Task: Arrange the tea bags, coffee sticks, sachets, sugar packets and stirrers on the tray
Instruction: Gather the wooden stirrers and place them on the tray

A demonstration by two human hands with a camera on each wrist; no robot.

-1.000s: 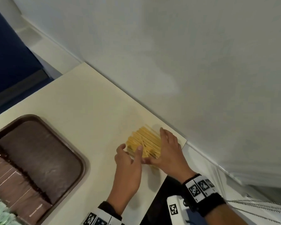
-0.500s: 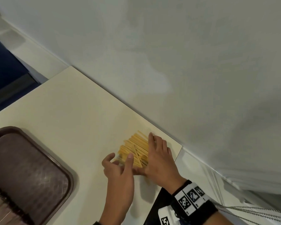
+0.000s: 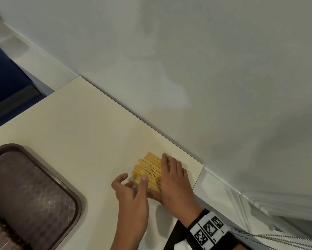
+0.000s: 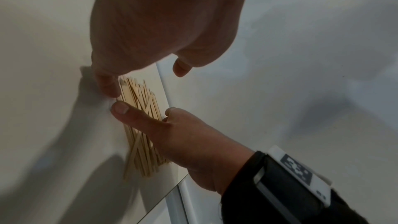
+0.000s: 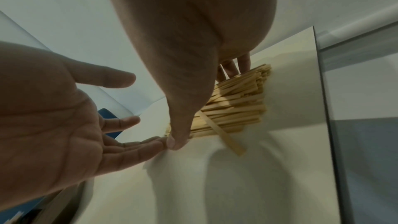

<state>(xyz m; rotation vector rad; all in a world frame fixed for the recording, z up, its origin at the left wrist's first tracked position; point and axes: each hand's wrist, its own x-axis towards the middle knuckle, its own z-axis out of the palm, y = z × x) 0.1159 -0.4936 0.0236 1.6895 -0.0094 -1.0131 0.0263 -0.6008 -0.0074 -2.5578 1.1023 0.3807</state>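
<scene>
A pile of wooden stirrers [image 3: 148, 169] lies on the cream table near its far right corner. My right hand [image 3: 167, 168] covers the pile's right side. In the right wrist view its thumb [image 5: 176, 142] presses the near end and its fingers [image 5: 233, 68] reach round the far side, so it grips the bundle. One stirrer [image 5: 224, 135] lies crosswise. My left hand [image 3: 133, 179] is flat-palmed with straight fingers [image 5: 148, 143] against the pile's left end, its thumb on top. The brown tray [image 3: 77, 204] sits at the left.
Brown packets [image 3: 0, 231] lie in the tray's near corner. The table's right edge [image 3: 198, 179] runs just beyond my right hand. A white wall [image 3: 205, 78] stands directly behind the pile. Bare tabletop [image 3: 79, 132] lies between tray and stirrers.
Both hands stayed at the stirrers and squeezed the pile tighter. The head view swung right, so less of the tray and its packets shows.
</scene>
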